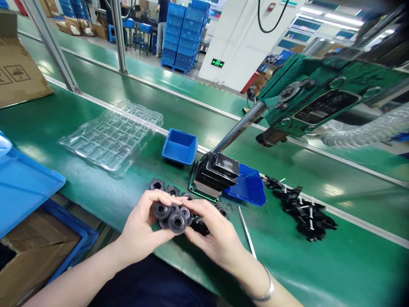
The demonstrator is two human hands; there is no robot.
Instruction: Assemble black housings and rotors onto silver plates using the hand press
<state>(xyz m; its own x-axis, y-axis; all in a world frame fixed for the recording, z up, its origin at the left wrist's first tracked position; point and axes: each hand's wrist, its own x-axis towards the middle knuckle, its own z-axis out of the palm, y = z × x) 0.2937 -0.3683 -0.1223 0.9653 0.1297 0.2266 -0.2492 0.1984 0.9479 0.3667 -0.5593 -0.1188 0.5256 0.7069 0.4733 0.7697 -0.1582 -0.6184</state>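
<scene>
"Head view: where is the cluster [177, 223] sitting?"

"It's resting between both hands, in front of the block [213, 172]. The left hand [140, 224] and right hand [219, 227] are pinching opposite sides, thumbs below, fingers above."

"What's being handled, what's left?"

"Only the cluster is being held. Round parts [157, 184] are lying before the block, outside the grasp; pinned parts [305, 211] are lying heaped well right of it. Whether any are finished isn't showing."

"And around?"

"A bin [180, 146] and tray [110, 136] are lying left of the block, a rod [246, 230] right-front."

"Obstructions?"

"The hands are covering some round parts."
</scene>
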